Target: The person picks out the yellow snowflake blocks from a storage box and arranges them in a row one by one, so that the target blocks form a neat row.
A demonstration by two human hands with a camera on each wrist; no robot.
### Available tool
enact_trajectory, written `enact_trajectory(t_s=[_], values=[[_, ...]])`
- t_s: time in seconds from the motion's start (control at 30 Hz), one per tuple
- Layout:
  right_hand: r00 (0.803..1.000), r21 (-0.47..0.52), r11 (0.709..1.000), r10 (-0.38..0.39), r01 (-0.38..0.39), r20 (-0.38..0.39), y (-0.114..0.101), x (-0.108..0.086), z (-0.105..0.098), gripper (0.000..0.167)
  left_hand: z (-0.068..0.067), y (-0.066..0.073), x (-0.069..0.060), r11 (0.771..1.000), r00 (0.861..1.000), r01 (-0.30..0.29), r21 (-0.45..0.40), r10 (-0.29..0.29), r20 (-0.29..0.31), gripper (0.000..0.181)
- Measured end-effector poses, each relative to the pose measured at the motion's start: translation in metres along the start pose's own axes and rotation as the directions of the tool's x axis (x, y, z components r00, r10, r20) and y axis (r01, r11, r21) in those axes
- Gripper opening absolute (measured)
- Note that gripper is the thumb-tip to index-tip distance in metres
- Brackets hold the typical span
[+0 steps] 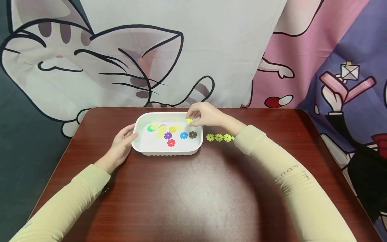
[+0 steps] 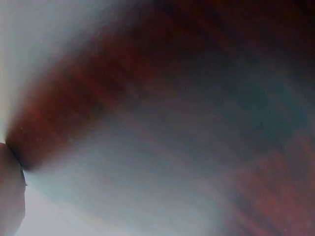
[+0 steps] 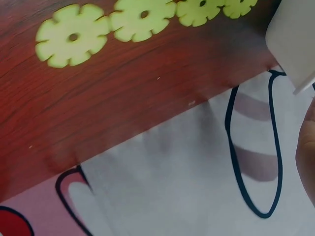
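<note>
My left hand point(image 1: 121, 144) holds the left end of a white plastic tray point(image 1: 166, 153), thumb at the rim. Over the tray's back right corner, my right hand point(image 1: 207, 115) pinches a yellow notched, flower-shaped disc point(image 1: 189, 120) between thumb and fingertips. More such discs lie loose in the tray, among them a red disc point(image 1: 171, 143), a purple disc point(image 1: 167, 135), a blue disc point(image 1: 183, 135) and a brown disc point(image 1: 192, 134). To the tray's right, several yellow-green discs point(image 3: 142, 19) lie in a row, edge to edge. The left wrist view is mostly blur.
The dark red wooden table point(image 1: 187, 195) has its far edge just behind the tray. Beyond it hangs a cartoon-printed cloth point(image 1: 217, 50). My right sleeve point(image 1: 284, 171) covers the end of the disc row in the head view.
</note>
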State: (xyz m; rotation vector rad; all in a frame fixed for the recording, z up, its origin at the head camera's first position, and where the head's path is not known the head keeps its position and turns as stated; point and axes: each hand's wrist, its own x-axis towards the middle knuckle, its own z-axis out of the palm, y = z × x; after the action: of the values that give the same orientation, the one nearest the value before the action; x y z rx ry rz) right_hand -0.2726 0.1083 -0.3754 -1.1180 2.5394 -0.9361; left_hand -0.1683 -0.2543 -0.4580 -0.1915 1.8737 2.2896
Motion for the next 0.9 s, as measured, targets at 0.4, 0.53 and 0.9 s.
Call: enact_trajectory(t_s=[0.4, 0.53, 0.9], values=[[0.996, 0.006, 1.000, 0.021, -0.020, -0.091, 0.010, -0.037, -0.029, 0.021, -0.002, -0.001, 0.001, 1.000, 1.000, -0.006, -0.003, 0.006, 0.004, 0.036], [0.991, 0.021, 0.999, 0.050, -0.048, -0.127, 0.016, -0.050, -0.038, 0.021, -0.002, -0.002, 0.001, 1.000, 1.000, -0.014, -0.012, 0.014, 0.010, 0.034], [0.969, 0.041, 0.990, 0.144, -0.138, -0.203, 0.039, -0.089, -0.057, 0.021, -0.003, -0.003, 0.002, 0.999, 0.999, -0.032, -0.018, 0.032, 0.027, 0.030]])
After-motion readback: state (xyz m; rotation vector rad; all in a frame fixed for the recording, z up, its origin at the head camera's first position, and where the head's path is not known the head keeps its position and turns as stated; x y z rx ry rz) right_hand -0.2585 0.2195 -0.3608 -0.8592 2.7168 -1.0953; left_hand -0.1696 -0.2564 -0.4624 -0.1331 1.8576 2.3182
